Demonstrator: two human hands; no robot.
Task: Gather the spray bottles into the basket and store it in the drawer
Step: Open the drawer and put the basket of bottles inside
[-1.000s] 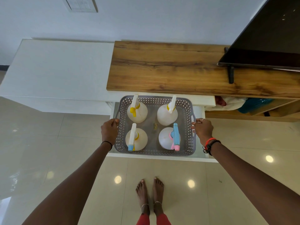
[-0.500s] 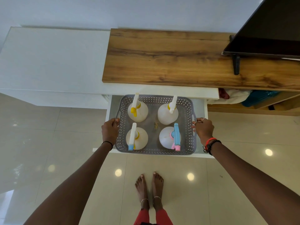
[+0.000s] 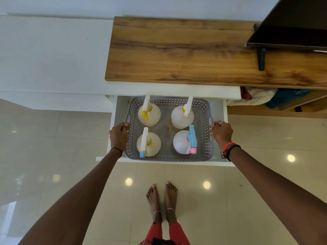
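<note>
A grey perforated basket (image 3: 203,106) sits inside the open white drawer (image 3: 115,114) below the wooden top. Several white spray bottles stand upright in it: one with a yellow trigger (image 3: 149,113) at the back left, one with a white nozzle (image 3: 182,115) at the back right, one with a blue tip (image 3: 148,144) at the front left, one with a blue and pink head (image 3: 185,141) at the front right. My left hand (image 3: 118,136) grips the basket's left side. My right hand (image 3: 221,133) grips its right side by the handle.
A wooden counter top (image 3: 177,50) overhangs the drawer's back. A dark screen (image 3: 292,23) on a black stand is at the right. A white cabinet top (image 3: 53,53) runs left. Cloth and a teal object (image 3: 283,98) lie on a shelf at the right. My bare feet (image 3: 161,200) stand on glossy tiles.
The basket has gone down from above the drawer's front into the drawer. Both hands stayed on its sides.
</note>
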